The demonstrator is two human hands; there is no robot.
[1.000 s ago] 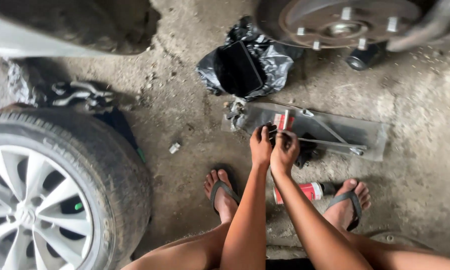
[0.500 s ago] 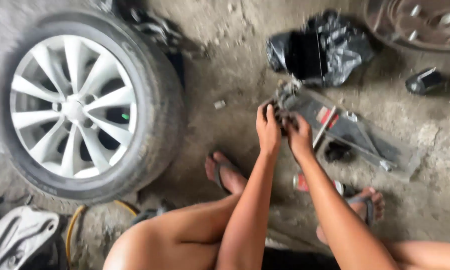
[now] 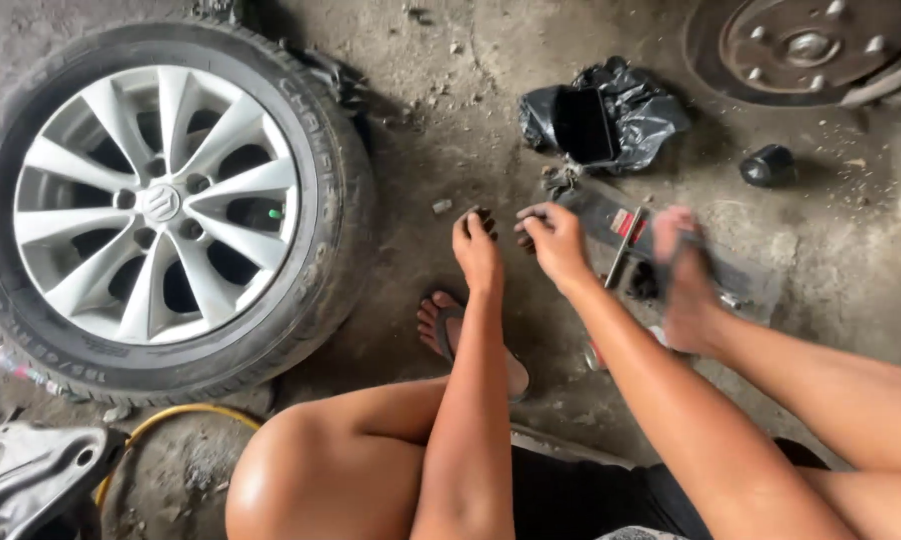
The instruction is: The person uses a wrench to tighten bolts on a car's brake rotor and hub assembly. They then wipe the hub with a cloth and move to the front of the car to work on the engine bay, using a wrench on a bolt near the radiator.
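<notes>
Head view, looking down past my knees at a dirty concrete floor.

My left hand (image 3: 476, 250) is raised over the floor with its fingers curled in around something small and dark at the tips; I cannot tell what it is, nor whether it is truly pinched. My right hand (image 3: 554, 240) is just beside it, fingers bent and drawn together, its tips near the end of the jack (image 3: 616, 215). Whether they touch the jack or grip anything I cannot tell.

The jack lies flat on the floor, to the right of and slightly beyond both hands. Its long axis runs from upper left, by the black bag (image 3: 611, 115), down to the lower right, where my right foot (image 3: 686, 285) rests on it, blurred. The right hand is the nearer of the two to the jack; the left is apart from it.

My left foot (image 3: 451, 330), in a sandal, is directly below the left hand. A wheel (image 3: 161, 200) with a silver rim lies flat well to the left. A hub (image 3: 811, 45) with studs is at the upper right, and a small dark cap (image 3: 768, 165) lies below it.
</notes>
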